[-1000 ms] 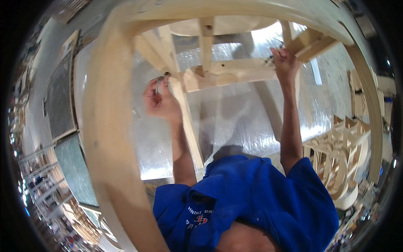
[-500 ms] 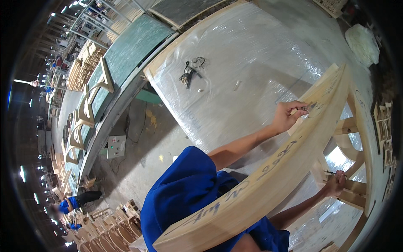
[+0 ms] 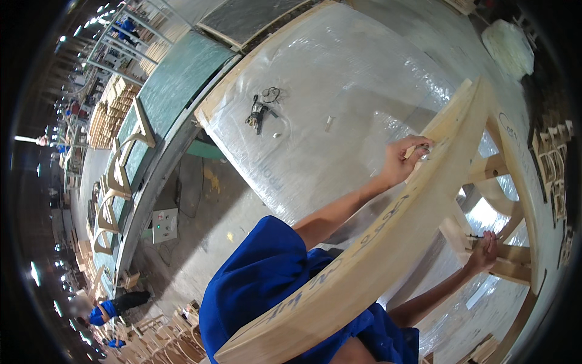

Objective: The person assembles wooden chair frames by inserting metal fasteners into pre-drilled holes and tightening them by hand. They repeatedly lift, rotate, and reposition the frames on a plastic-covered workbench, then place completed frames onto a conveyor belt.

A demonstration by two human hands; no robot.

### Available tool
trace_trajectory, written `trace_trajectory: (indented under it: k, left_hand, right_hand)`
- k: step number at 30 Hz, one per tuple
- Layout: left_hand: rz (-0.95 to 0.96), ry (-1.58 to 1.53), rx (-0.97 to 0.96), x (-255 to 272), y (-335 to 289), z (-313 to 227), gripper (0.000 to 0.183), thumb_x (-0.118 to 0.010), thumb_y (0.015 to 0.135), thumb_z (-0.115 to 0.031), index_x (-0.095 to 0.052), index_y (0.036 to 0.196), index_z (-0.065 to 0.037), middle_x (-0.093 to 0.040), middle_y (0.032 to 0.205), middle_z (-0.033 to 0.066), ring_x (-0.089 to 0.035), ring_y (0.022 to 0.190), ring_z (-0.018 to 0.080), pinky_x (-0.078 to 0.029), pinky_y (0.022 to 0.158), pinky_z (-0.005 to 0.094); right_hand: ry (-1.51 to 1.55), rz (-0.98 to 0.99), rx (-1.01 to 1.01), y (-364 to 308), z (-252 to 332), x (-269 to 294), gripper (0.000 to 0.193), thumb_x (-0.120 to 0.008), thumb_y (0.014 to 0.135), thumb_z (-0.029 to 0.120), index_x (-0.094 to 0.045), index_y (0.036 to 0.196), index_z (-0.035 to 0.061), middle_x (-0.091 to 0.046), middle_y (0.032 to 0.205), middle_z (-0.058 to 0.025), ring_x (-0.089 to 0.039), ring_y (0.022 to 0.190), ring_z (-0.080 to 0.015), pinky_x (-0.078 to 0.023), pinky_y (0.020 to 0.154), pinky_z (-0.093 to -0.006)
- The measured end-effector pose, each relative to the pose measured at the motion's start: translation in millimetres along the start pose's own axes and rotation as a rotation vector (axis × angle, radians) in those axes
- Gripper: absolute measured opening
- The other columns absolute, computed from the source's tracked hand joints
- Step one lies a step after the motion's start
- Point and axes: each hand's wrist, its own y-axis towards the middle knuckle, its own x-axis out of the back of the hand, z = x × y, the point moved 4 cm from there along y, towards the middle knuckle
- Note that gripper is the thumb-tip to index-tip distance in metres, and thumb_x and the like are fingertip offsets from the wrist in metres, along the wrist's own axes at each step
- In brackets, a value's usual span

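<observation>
A large curved wooden furniture frame (image 3: 376, 242) with dark handwritten marks leans across in front of me, its lower end over my blue clothing. My left hand (image 3: 402, 160) is closed in a pinch at the frame's far upper part. A small shiny metal piece (image 3: 423, 148) shows at its fingertips; its kind is unclear. On the right, beyond the curved beam, my right hand (image 3: 483, 253) is closed beside the lower crosspieces (image 3: 513, 271). A thin dark rod (image 3: 478, 236) sticks out from its fingers, perhaps a screw or a key; I cannot tell.
A plastic-wrapped table (image 3: 315, 79) carries a dark bundle of cable and tools (image 3: 260, 113). At left, a green conveyor (image 3: 182, 73) bears curved wooden parts (image 3: 115, 176). A control box (image 3: 164, 225) stands on the floor. Another person (image 3: 112, 308) is at lower left.
The whole view has shifted slightly, with the scene moving left and up. Both hands keep their places at the frame. Marks near my left hand look fainter.
</observation>
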Motion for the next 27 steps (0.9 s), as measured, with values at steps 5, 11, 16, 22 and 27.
trace_trajectory:
  k: [5,11,16,22,27]
  left_hand:
    - [-0.072,0.116,-0.117,-5.9,1.9,-24.7,0.016,-0.065,0.08,0.003,-0.064,0.096,0.003,-0.066,0.095,0.013,-0.061,0.085,0.0184,-0.048,0.076,0.029]
    - [-0.17,0.159,-0.071,1.1,-8.8,-1.1,0.017,-0.062,0.082,0.001,-0.065,0.098,0.002,-0.066,0.093,0.0137,-0.062,0.083,0.0208,-0.048,0.073,0.0282]
    - [0.047,0.527,-0.139,-1.1,0.2,-27.9,0.022,-0.056,0.087,-0.002,-0.062,0.108,0.002,-0.065,0.097,0.0136,-0.061,0.088,0.0205,-0.048,0.076,0.029]
    - [-0.069,0.195,0.012,3.3,-9.3,15.6,0.018,-0.062,0.082,0.008,-0.066,0.099,0.006,-0.066,0.095,0.0089,-0.062,0.086,0.0143,-0.049,0.082,0.0283]
    - [-0.079,0.137,0.013,-16.4,-0.9,-6.5,0.015,-0.059,0.083,0.011,-0.066,0.097,0.009,-0.066,0.089,0.0065,-0.059,0.082,0.0095,-0.048,0.077,0.0232]
  right_hand:
    - [-0.08,-0.305,-0.118,-4.6,1.8,-2.7,0.016,-0.071,0.081,0.006,-0.067,0.088,-0.008,-0.068,0.082,-0.0118,-0.065,0.069,-0.0142,-0.054,0.059,-0.0244]
    - [-0.578,-0.263,-0.355,-2.5,36.2,-15.3,0.017,-0.071,0.082,0.012,-0.068,0.086,-0.005,-0.068,0.083,-0.0109,-0.062,0.066,-0.014,-0.053,0.06,-0.0276]
    - [-0.229,-0.052,-0.045,-6.2,6.5,-1.0,0.015,-0.065,0.082,0.002,-0.069,0.096,-0.0008,-0.069,0.097,-0.0119,-0.066,0.088,-0.0202,-0.053,0.079,-0.0315]
    - [-0.135,-0.323,-0.086,-3.6,-4.3,-7.7,0.006,-0.073,0.076,-0.004,-0.067,0.076,-0.0024,-0.066,0.075,-0.0086,-0.059,0.067,-0.0117,-0.049,0.061,-0.0242]
    - [-0.12,-0.621,-0.023,21.6,33.2,8.3,0.013,-0.073,0.074,-0.008,-0.061,0.071,-0.0018,-0.065,0.073,-0.0065,-0.056,0.059,-0.0107,-0.052,0.058,-0.0247]
